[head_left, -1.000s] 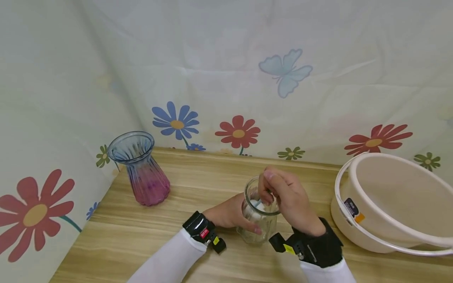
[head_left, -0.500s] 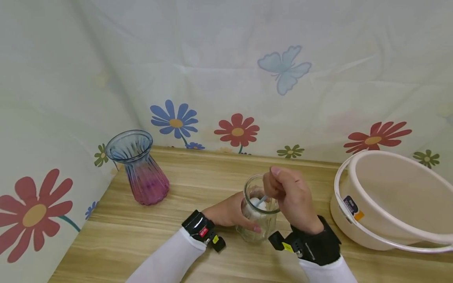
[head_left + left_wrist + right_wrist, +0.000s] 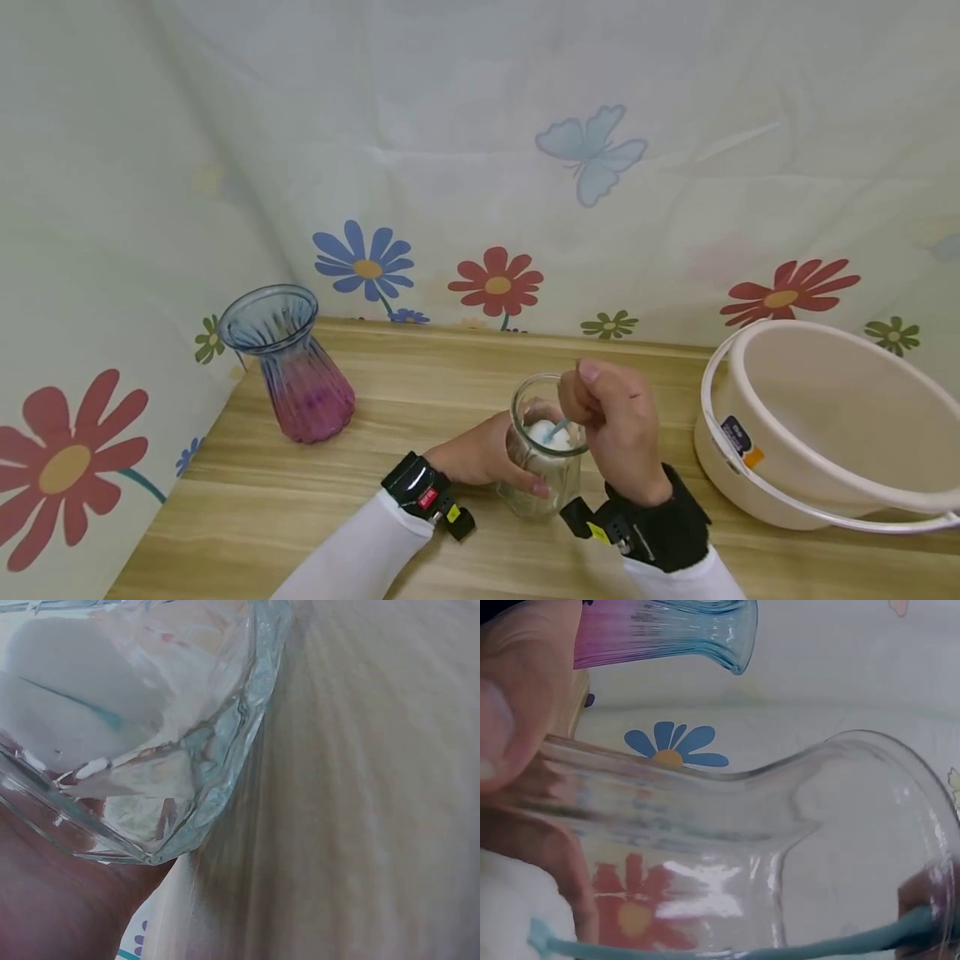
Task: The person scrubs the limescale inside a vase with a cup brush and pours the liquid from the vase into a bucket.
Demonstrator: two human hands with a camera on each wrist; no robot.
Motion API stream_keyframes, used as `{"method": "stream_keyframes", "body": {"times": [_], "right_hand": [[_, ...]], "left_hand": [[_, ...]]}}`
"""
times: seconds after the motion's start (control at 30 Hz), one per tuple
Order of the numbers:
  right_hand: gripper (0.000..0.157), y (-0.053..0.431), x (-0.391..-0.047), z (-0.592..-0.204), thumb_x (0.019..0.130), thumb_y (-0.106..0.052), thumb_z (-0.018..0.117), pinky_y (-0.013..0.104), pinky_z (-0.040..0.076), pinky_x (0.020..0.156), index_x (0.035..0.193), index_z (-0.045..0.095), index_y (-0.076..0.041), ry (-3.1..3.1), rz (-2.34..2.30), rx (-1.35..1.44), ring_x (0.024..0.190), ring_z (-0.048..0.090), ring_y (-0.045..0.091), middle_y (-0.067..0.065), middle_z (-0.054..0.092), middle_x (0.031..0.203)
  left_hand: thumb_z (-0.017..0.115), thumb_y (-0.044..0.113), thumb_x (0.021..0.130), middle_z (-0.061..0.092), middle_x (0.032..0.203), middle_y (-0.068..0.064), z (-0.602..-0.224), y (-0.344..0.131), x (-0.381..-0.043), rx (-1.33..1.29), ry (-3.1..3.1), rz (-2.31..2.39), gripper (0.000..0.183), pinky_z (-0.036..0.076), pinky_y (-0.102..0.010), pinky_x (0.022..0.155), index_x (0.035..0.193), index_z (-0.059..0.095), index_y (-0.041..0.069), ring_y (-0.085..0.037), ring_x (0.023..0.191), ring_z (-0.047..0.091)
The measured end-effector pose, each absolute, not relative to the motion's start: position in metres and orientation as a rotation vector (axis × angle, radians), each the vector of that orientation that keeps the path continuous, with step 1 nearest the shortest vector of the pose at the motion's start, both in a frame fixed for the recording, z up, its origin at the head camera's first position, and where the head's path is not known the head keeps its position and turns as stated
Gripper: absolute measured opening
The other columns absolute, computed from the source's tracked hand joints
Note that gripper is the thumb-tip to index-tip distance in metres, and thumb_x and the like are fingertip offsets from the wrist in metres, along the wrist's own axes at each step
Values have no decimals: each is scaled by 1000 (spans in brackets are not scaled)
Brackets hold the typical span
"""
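Observation:
In the head view my left hand (image 3: 487, 450) wraps around a clear glass jar (image 3: 551, 492) standing on the table. My right hand (image 3: 618, 421) is at the jar's mouth, its curled fingers gripping the light blue handle of a bottle brush with a white sponge head (image 3: 540, 432). That head sits inside the jar. Through the glass in the left wrist view, the brush's white sponge head (image 3: 82, 675) looks blurred. The right wrist view has the blue handle (image 3: 727, 951) running along the jar, with my left hand (image 3: 532, 690) around the glass.
A ribbed blue-to-pink glass vase (image 3: 303, 367) stands at the back left of the wooden table (image 3: 420, 375). To the right is a large cream bucket (image 3: 750, 492) with its handle lowered. A flower-printed curtain (image 3: 450, 167) hangs behind.
My right hand has risen slightly at the jar's mouth, and more of the blue handle shows. The left hand keeps its grip on the jar. The head view has shifted a little.

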State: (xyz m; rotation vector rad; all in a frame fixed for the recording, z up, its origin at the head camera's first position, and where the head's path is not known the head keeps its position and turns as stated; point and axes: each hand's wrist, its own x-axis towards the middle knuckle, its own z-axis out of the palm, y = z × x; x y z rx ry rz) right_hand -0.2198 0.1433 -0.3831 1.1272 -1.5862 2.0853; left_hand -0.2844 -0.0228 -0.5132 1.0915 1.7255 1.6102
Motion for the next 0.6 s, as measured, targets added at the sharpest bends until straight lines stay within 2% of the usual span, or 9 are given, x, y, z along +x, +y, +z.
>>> {"method": "stream_keyframes", "body": {"times": [0.2,0.37,0.47,0.6], "right_hand": [[39,142,-215,-377,97,14,15,29,14,47,66,23,-8,-1490,2085,1162,48,17,14,2,17,59],[38,143,-210,-372,96,14,14,27,13,48,66,20,-8,-1390,2089,1200,49,15,13,1,15,60],[37,144,-205,-370,95,14,13,26,13,48,66,19,-8,-1334,2090,1226,50,15,12,1,14,60],[35,145,-196,-365,95,12,13,25,13,49,66,17,-8,-1249,2088,1267,51,14,11,0,13,61]], "left_hand": [[87,11,80,60,138,1,-512,-22,-284,1064,1730,1618,77,46,-32,114,144,47,25,-12,126,59],[88,14,81,61,138,0,-512,-23,-285,1079,1721,1625,76,46,-33,114,144,46,26,-13,126,59],[88,18,81,61,138,0,-513,-23,-285,1093,1729,1619,77,44,-33,115,144,45,26,-13,126,59],[89,26,81,60,140,2,-514,-24,-284,1112,1748,1605,81,35,-33,122,147,42,28,-12,132,55]]}}
